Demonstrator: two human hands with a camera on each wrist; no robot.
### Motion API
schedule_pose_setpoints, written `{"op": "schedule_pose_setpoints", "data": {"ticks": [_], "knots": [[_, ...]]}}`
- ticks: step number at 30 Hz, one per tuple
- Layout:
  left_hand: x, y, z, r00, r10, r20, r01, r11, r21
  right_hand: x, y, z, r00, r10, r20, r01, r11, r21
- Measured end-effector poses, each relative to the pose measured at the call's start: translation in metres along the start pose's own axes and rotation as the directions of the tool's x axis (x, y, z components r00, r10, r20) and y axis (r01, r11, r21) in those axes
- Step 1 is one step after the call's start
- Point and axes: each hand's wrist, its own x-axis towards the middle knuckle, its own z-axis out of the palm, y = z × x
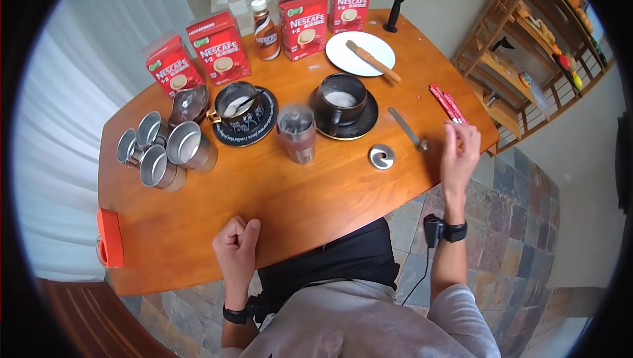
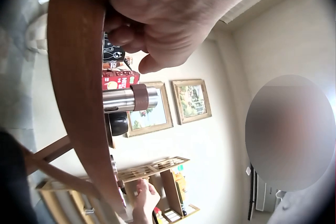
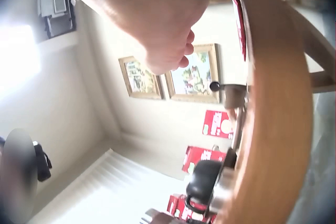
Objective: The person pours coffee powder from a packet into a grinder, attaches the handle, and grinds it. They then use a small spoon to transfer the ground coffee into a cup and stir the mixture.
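My left hand [image 1: 237, 246] rests at the table's front edge, fingers loosely curled, thumb lying along them; it holds nothing. My right hand [image 1: 459, 153] hovers by the right edge with bent fingers and nothing visible in them. Closest to it are red stick sachets [image 1: 448, 104] and a flat metal strip with a small round end [image 1: 407, 128]. Mid-table stands a steel tumbler with a brown band [image 2: 140, 98]. Behind it are two black cups on saucers: a gold-handled cup [image 1: 231, 109] with a dark spoon, and a plain cup [image 1: 341, 97], both with pale powder inside.
Several steel cups [image 1: 190, 147] and a glass jug [image 1: 189, 104] stand left. Red Nescafe boxes [image 1: 217, 48] and a brown bottle [image 1: 266, 31] line the back. A white plate [image 1: 343, 61] bears a wooden-handled brush. A steel ring [image 1: 382, 157] lies right of centre; an orange object [image 1: 111, 238] hangs at the left edge.
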Motion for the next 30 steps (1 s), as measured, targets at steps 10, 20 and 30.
{"op": "schedule_pose_setpoints", "data": {"ticks": [10, 20, 30], "knots": [[-0.002, -0.001, 0.000, 0.997, 0.020, 0.075, -0.030, 0.991, 0.130, -0.016, -0.013, 0.020, 0.990, -0.048, 0.134, 0.075, 0.977, -0.199], [0.041, 0.064, -0.008, 0.868, -0.115, 0.483, -0.090, 0.921, 0.380, -0.042, -0.087, 0.021, 0.849, -0.095, 0.519, 0.167, 0.981, -0.094], [0.128, 0.028, 0.059, 0.858, 0.148, 0.491, -0.155, 0.988, -0.027, -0.028, -0.071, 0.034, 0.818, -0.116, 0.564, 0.101, 0.993, 0.058]]}}
